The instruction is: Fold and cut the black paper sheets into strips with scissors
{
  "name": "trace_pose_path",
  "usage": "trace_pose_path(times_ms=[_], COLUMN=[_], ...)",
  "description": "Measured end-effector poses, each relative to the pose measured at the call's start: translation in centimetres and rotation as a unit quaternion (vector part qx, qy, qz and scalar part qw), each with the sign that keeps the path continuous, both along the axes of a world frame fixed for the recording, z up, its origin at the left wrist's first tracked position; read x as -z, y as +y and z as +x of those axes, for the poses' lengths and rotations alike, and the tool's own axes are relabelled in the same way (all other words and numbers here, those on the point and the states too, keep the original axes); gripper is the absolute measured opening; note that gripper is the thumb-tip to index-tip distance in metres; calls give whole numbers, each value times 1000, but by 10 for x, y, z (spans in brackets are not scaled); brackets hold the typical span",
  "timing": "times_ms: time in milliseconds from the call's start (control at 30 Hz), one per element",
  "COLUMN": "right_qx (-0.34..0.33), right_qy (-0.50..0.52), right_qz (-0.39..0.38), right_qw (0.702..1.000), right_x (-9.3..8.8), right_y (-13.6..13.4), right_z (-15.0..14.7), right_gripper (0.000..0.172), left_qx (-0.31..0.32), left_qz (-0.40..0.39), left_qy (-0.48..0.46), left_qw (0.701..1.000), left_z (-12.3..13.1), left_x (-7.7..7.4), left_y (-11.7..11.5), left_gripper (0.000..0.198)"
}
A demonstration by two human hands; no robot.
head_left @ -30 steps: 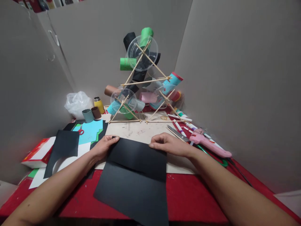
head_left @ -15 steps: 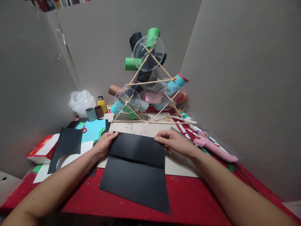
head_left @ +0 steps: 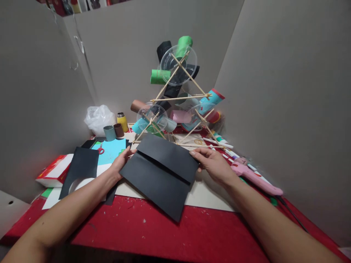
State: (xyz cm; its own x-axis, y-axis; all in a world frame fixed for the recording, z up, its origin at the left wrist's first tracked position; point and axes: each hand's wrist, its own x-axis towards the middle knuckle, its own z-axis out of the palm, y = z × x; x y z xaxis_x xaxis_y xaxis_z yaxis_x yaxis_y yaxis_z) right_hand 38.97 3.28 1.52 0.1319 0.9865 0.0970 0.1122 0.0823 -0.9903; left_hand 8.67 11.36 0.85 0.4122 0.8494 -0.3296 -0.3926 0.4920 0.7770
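A folded sheet of black paper (head_left: 161, 171) is lifted off the beige board (head_left: 208, 195) and tilted, its near corner pointing down toward the red table (head_left: 153, 230). My left hand (head_left: 122, 162) pinches its left edge. My right hand (head_left: 212, 164) grips its right edge, thumb on top. The upper flap lies folded over the lower part, leaving a crease across the sheet.
Behind stands a stick frame (head_left: 178, 98) with paper tubes and clear plastic lids. A pink glue gun (head_left: 255, 179) and markers (head_left: 222, 140) lie at the right. Black cut paper (head_left: 80, 168), blue paper with red scissors (head_left: 108, 149), small tubes, a yellow bottle (head_left: 122, 122) and a plastic bag (head_left: 98, 118) sit at the left. Cardboard walls surround.
The black sheet has been raised off the table and turned clockwise, moving away from me. Both hands kept hold of its edges and rose with it.
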Motion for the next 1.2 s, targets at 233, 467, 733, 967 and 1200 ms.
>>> trace_pose_path(times_ms=[233, 467, 733, 967, 1200], right_qx=[8, -4, -99, -134, -123], right_qy=[8, 7, -29, -52, -225], right_qz=[2, 4, -18, -39, 13], right_qw=[1000, 1000, 995, 989, 967], right_x=[1, 0, -5, -1, 6], right_y=[0, -1, -7, -7, -2], right_z=[-1, -3, -6, -5, 2], right_gripper=[40, 40, 39, 34, 31], left_qx=[-28, -38, 69, 132, 133], left_qz=[-11, -2, -3, 86, 187], left_qy=[-57, -59, -23, 106, 232], left_qw=[998, 998, 997, 982, 945], left_z=[-6, -9, -8, -1, 1], left_x=[-1, -3, -9, 0, -1], left_y=[5, 5, -3, -16, -17], left_gripper=[49, 52, 33, 27, 49])
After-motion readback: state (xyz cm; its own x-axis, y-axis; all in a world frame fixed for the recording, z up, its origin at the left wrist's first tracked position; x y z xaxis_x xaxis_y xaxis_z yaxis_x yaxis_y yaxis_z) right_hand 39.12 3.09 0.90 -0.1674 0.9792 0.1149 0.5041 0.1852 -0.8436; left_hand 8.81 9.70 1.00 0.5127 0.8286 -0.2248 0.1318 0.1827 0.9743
